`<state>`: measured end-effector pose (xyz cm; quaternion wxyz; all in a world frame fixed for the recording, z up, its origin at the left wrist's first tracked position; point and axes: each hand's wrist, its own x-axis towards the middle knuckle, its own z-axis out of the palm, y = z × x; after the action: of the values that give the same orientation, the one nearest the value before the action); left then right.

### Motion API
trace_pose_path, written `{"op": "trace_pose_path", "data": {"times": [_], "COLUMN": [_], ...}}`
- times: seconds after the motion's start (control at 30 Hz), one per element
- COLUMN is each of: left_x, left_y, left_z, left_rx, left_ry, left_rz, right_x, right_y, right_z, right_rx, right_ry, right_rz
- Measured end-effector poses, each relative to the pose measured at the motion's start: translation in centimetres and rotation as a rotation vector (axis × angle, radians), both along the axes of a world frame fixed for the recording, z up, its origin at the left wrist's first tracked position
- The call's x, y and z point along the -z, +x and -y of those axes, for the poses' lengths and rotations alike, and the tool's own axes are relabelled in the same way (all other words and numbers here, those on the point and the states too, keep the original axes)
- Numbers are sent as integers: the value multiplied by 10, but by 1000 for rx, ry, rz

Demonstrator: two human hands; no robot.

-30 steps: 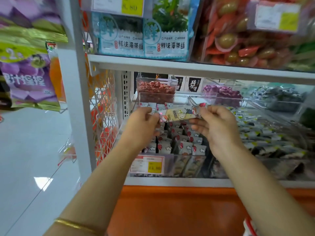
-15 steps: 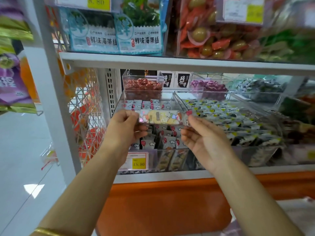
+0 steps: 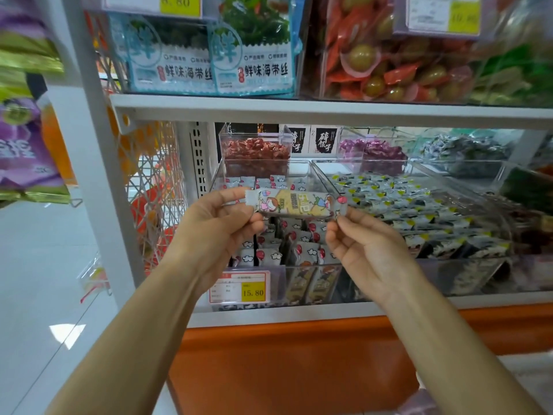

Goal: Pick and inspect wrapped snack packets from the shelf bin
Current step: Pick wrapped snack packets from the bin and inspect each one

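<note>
A long wrapped snack packet (image 3: 294, 202), yellow with cartoon figures, is stretched level between both hands above a clear shelf bin (image 3: 302, 266). My left hand (image 3: 220, 226) pinches the packet's left end between thumb and fingers. My right hand (image 3: 363, 244) pinches the right end by its crimped edge. The bin below holds several similar packets (image 3: 294, 250) with red and white print. A price tag (image 3: 241, 287) reading 15.80 is fixed to the bin's front.
To the right a second clear bin (image 3: 466, 262) holds several black-and-white packets. Smaller bins with red sweets (image 3: 257, 149) and purple sweets (image 3: 374, 151) stand behind. A white shelf board (image 3: 329, 110) runs overhead with seaweed packs and olive snacks. Left is a white post (image 3: 98, 163).
The packet has turned from slightly tilted to level between my hands and sits a little nearer to me. Both hands keep their pinch on its ends.
</note>
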<state>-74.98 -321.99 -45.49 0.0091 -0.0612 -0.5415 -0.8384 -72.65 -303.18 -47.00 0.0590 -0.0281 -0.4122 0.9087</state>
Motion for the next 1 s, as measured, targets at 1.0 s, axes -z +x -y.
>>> {"op": "trace_pose_path", "data": {"times": [1.0], "left_x": [2], "left_y": [5], "left_z": [-6], "left_rx": [-28], "left_ry": [-308], "left_rz": [-42], "right_x": [3], "right_y": [2], "right_z": [16], "right_rx": [274], "right_ry": [473], "right_rz": [-65]}}
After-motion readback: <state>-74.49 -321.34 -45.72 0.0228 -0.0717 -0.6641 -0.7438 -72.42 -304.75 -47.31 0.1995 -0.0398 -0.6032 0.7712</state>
